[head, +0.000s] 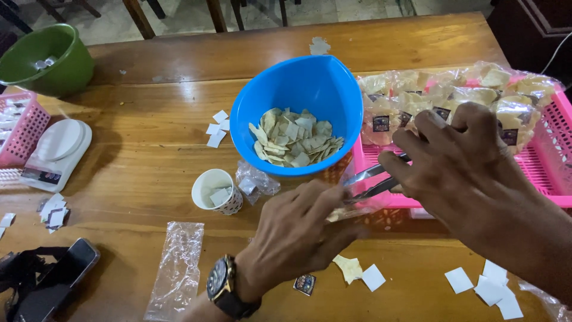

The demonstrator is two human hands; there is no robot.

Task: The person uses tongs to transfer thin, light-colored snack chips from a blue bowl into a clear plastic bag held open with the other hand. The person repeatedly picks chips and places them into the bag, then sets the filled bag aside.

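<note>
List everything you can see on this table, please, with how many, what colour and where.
Bowl: one, blue, centre, holding pale chips.
Green bowl: one, far left corner.
Basket: one, pink, right, with clear bags of chips.
Second basket: one, pink, left edge.
Kitchen scale: one, white, left.
Paper cup: one, white, beside the blue bowl.
Empty plastic bag: one, clear, front.
Paper slips: several, white, scattered.
Phone: one, dark, front left.
Table: one, wooden.
Tongs: one pair, metal, in the right hand.
Left hand: wristwatch, on a clear bag.
Right hand: gripping the tongs.
</note>
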